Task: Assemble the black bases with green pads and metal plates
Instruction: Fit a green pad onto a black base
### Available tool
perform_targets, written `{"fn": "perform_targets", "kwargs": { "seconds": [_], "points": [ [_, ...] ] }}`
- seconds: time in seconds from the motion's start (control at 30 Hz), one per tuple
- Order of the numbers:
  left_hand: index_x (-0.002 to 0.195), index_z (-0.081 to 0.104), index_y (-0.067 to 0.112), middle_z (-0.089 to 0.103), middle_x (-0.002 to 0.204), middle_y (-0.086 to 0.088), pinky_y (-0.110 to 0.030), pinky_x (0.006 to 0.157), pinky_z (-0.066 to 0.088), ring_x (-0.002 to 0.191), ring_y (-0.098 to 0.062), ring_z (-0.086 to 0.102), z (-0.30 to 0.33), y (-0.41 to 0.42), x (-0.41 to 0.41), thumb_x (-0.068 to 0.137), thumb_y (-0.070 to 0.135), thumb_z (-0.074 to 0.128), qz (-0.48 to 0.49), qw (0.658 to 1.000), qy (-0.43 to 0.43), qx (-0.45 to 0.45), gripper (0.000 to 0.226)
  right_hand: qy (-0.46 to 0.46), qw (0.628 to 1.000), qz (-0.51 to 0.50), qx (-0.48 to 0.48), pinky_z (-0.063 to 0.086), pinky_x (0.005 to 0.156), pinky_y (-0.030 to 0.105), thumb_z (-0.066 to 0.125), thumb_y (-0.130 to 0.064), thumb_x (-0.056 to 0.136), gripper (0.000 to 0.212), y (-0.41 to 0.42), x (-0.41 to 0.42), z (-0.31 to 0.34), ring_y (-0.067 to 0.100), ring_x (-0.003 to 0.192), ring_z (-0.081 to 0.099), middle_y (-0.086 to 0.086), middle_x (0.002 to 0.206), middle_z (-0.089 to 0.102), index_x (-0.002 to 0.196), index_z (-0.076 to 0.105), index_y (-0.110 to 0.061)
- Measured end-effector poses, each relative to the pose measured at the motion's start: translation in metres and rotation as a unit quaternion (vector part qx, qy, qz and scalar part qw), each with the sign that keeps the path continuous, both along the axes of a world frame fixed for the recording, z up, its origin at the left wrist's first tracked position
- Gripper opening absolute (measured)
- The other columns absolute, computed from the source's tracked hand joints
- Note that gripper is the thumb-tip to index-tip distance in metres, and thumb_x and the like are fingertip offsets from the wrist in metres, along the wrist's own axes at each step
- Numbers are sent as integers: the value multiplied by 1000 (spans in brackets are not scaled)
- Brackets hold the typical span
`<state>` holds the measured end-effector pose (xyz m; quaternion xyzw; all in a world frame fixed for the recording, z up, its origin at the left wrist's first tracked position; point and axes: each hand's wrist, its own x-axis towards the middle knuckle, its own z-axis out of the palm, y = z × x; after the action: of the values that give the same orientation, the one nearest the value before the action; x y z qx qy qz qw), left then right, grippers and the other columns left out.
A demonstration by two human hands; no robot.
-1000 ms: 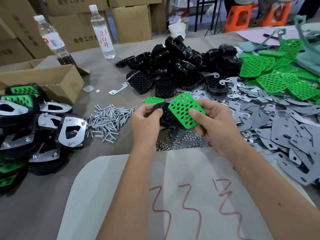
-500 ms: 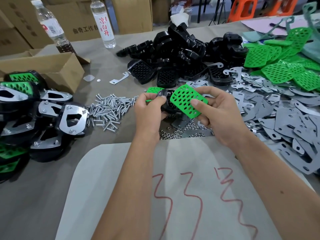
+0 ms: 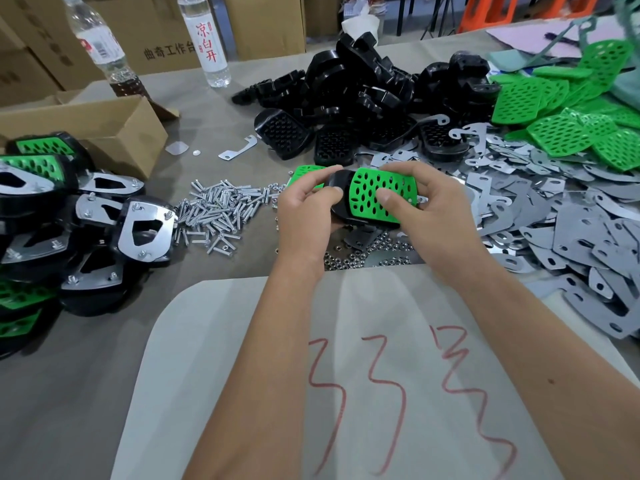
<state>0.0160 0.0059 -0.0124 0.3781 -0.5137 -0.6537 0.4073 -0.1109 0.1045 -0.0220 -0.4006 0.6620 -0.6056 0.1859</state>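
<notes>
My left hand (image 3: 304, 216) grips the left end of a black base (image 3: 339, 183) above the table's middle. A green perforated pad (image 3: 381, 194) lies flat on top of that base. My right hand (image 3: 429, 209) holds the right end, its thumb pressing on the pad. A second green pad (image 3: 304, 174) lies on the table just behind my left hand. Loose black bases (image 3: 353, 95) are heaped at the back. Green pads (image 3: 568, 112) pile up at the far right. Grey metal plates (image 3: 568, 216) cover the table on the right.
Screws (image 3: 218, 209) are scattered left of my hands and nuts (image 3: 367, 254) lie below them. Finished assemblies (image 3: 69, 223) are stacked at the left beside a cardboard box (image 3: 104, 126). Two water bottles (image 3: 207, 36) stand at the back. A white sheet with red marks (image 3: 346, 368) lies nearest me.
The green pad was tilted up off the base in my right hand; now it lies flat on the black base with my right thumb on it.
</notes>
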Motion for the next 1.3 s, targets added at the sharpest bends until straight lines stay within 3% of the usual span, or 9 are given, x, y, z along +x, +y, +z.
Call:
{"fn": "perform_targets", "kwargs": {
  "seconds": [0.13, 0.27, 0.5, 0.7, 0.9, 1.0, 1.07, 1.13, 1.3],
  "points": [
    [107, 79, 10, 70, 92, -7, -60, 81, 62, 85, -28, 72, 0, 4, -1, 86, -4, 57, -4, 999, -1, -32, 34, -2, 999, -33, 9, 58, 63, 26, 82, -29, 89, 25, 0, -1, 0, 18, 85, 75, -6, 98, 77, 105, 63, -34],
    [105, 78, 13, 69, 83, -3, -64, 82, 60, 86, -32, 71, -1, 4, -2, 90, -10, 55, 1, 999, -14, -52, 36, 14, 1000, -10, 12, 52, 55, 19, 84, -28, 87, 26, 2, -2, 4, 15, 76, 75, -5, 94, 77, 98, 61, -36],
    [101, 78, 14, 71, 76, 5, -66, 86, 58, 88, -34, 72, -3, 5, -6, 91, -9, 58, 12, 999, 6, -46, 33, -4, 998, -61, 28, 59, 62, 38, 87, -30, 83, 36, 0, 1, 3, 24, 78, 74, -1, 87, 75, 104, 58, -27],
    [104, 77, 8, 75, 95, -7, -68, 87, 57, 106, -46, 70, -8, 6, -3, 92, -9, 60, 67, 997, 30, -15, 27, -43, 997, -36, 58, 59, 62, 32, 90, -24, 80, 41, -3, 4, 5, 17, 75, 75, -4, 83, 76, 102, 56, -15],
    [104, 76, 10, 76, 95, -8, -51, 73, 61, 94, -39, 74, -10, 7, 0, 94, -8, 58, 46, 998, 46, -4, 27, -20, 995, -62, 71, 62, 67, 32, 91, -26, 78, 39, -5, 7, 3, 13, 76, 74, -1, 84, 74, 97, 58, -17],
    [109, 73, 5, 75, 105, -21, -58, 71, 62, 98, -52, 71, -11, 6, 3, 96, -6, 57, 24, 997, 65, 17, 23, -26, 994, -75, 74, 63, 75, 42, 91, -28, 77, 40, -6, 9, 2, 20, 83, 74, 4, 90, 74, 97, 58, -18],
    [112, 71, 1, 72, 114, -27, -46, 55, 61, 97, -55, 70, -11, 5, 6, 97, -5, 57, 16, 997, 75, 32, 22, -40, 994, -71, 70, 63, 75, 44, 92, -28, 77, 40, -5, 9, 2, 18, 82, 74, 3, 90, 74, 96, 58, -19],
    [114, 70, 0, 71, 115, -29, -36, 50, 57, 90, -49, 73, -11, 5, 8, 97, -3, 57, 8, 996, 82, 38, 21, -50, 994, -65, 68, 63, 76, 46, 92, -27, 77, 40, -4, 9, 2, 19, 82, 74, 4, 90, 74, 97, 58, -18],
    [107, 73, 5, 76, 105, -19, -48, 72, 63, 89, -32, 74, -10, 6, 10, 77, 15, 77, -32, 999, 26, 17, 32, -10, 996, -70, 57, 59, 70, 52, 91, -29, 77, 40, 1, 16, 3, 28, 79, 70, 9, 86, 71, 94, 56, -19]
  ]
}}
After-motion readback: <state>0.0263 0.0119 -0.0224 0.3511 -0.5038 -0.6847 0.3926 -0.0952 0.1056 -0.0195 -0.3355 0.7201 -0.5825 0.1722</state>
